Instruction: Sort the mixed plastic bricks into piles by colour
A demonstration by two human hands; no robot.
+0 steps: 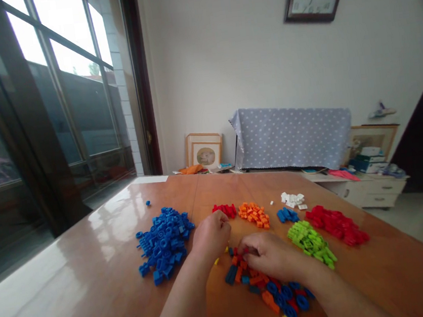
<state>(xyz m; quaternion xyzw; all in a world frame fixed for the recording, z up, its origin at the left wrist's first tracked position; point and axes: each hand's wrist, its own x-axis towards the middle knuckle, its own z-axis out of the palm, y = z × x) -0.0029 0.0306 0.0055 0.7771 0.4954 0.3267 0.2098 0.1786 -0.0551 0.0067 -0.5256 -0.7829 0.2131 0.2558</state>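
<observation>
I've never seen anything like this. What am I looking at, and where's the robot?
There's no robot here, just a person's bare left hand and right hand. The one picture comes from a camera worn on their head, looking forward and down.

On the wooden table lie small toy pieces in heaps: a big blue heap at left, then red, orange, white, a smaller blue one, lime green and more red. A mixed heap sits nearest the person.

The right hand's fingers are at the mixed heap; the left hand is close to the smaller red heap. Whether either holds a piece, I can't tell.
</observation>
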